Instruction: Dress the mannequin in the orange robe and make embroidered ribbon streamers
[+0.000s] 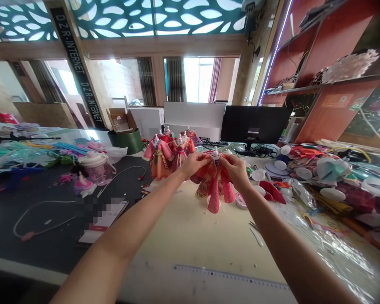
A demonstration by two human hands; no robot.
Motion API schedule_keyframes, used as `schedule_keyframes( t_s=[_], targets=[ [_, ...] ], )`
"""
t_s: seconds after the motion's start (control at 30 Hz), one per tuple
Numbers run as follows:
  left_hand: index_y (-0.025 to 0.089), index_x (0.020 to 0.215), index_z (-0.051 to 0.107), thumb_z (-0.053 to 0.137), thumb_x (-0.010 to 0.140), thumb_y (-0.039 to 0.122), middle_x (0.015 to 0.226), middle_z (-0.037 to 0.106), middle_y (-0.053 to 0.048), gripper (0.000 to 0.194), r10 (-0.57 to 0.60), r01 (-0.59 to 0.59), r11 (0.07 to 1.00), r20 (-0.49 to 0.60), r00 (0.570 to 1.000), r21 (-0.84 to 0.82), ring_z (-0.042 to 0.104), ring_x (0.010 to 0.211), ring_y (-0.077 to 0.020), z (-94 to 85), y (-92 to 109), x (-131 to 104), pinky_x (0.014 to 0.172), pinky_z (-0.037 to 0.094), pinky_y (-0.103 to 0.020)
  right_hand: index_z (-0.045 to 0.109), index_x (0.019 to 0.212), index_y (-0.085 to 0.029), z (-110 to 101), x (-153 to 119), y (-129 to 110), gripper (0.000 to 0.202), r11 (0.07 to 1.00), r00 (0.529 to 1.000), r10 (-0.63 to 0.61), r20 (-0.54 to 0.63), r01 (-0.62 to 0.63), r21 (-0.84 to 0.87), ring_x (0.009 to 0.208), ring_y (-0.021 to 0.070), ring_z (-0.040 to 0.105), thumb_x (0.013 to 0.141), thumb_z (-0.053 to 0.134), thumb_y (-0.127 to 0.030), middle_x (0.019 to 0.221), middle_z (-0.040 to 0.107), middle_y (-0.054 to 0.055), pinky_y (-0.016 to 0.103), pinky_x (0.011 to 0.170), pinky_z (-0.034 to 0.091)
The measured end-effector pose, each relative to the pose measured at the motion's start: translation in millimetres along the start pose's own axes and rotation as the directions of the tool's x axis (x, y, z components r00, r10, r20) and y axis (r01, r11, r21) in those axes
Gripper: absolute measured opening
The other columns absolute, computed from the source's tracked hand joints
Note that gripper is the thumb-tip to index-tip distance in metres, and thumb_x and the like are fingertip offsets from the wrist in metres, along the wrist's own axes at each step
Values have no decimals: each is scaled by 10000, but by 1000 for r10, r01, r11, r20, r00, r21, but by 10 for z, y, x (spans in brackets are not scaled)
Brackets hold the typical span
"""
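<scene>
- A small red and pink cloth dress [213,196] with a white knob on top is seen in front of the black computer screen [256,122], a bit to its left.
- The dress is held between the bare left hand [193,165] and the bare right hand [237,169]. It is found to the right of the left hand and to the left of the right hand.
- Neither hand can be called nearer, as the top of the dress is touched by both.
- One side of the neck is pinched by the left hand's fingertips, and the other side by the right hand's.
- The dress is held nearly upright, so its long way is up and down. Its neck is pointed up and its skirt down to the pale tabletop [177,228].
- Whether its bottom is held up by the tabletop cannot be told.
</scene>
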State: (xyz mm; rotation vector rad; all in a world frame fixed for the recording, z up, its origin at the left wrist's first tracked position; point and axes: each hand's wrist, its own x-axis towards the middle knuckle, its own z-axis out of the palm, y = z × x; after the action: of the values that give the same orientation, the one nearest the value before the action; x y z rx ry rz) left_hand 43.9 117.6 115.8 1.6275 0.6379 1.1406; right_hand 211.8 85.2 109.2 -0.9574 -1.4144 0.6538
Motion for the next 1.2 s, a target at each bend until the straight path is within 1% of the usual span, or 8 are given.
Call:
schedule_keyframes(
  t_s=[0.13, 0.3, 0.53, 0.77, 0.87, 1.03, 1.2],
  targets=[
    [120, 880, 650, 705, 682, 420, 770, 665, -42, 364, -23, 24, 999, 19, 1000, -29, 621, 704, -160, 43, -14, -35, 696, 498, -315, 677, 853, -180, -36, -53, 29, 352, 1000, 1000, 10, -17, -10, -10, 678, 162, 580, 711, 620, -497, 759, 659, 36, 294, 618, 477],
    [126, 903, 651, 707, 688, 402, 783, 668, -42, 354, -30, 30, 999, 11, 999, -14, 621, 715, -158, 3, -34, -70, 699, 495, -308, 669, 875, -182, 6, -115, 12, 355, 1000, 1000, 14, -4, -14, 24, 719, 167, 588, 732, 599, -499, 799, 661, 43, 293, 644, 485],
    [129, 928, 650, 697, 700, 406, 844, 675, -57, 362, -26, 26, 999, 5, 1000, 20, 626, 773, -177, -32, 45, -80, 722, 490, -308, 658, 865, -179, 49, -103, -48, 342, 999, 1000, 17, -19, -16, 49, 679, 152, 574, 732, 604, -489, 777, 653, 34, 284, 623, 477],
    [122, 907, 657, 705, 689, 396, 817, 666, -47, 354, -21, 21, 999, -12, 1000, 39, 605, 741, -154, -67, -14, -95, 722, 477, -301, 656, 886, -159, 113, -143, 12, 414, 998, 998, 32, -45, -30, 53, 688, 162, 584, 712, 597, -529, 771, 657, 46, 297, 630, 484],
    [123, 924, 660, 703, 689, 398, 842, 671, -56, 364, -15, 16, 999, -13, 1000, 49, 609, 768, -166, -74, 25, -102, 741, 475, -310, 658, 898, -166, 123, -126, 8, 426, 998, 999, 28, -40, -26, 50, 708, 167, 591, 706, 596, -542, 792, 661, 48, 296, 638, 488],
    [121, 939, 660, 711, 679, 399, 852, 673, -63, 384, -11, 13, 998, -22, 1000, 62, 611, 785, -177, -78, 111, -145, 751, 472, -321, 656, 899, -167, 128, -135, -67, 431, 999, 999, 22, -32, -21, 42, 694, 167, 590, 713, 586, -549, 791, 663, 52, 290, 614, 489],
    [115, 912, 664, 703, 688, 406, 801, 666, -54, 369, -13, 13, 999, -6, 1000, 47, 606, 739, -163, 15, 171, -232, 728, 471, -311, 662, 842, -171, 53, -209, -147, 390, 1000, 1000, 8, -15, -8, 12, 654, 159, 579, 715, 599, -535, 744, 651, 40, 284, 592, 475]
  ],
)
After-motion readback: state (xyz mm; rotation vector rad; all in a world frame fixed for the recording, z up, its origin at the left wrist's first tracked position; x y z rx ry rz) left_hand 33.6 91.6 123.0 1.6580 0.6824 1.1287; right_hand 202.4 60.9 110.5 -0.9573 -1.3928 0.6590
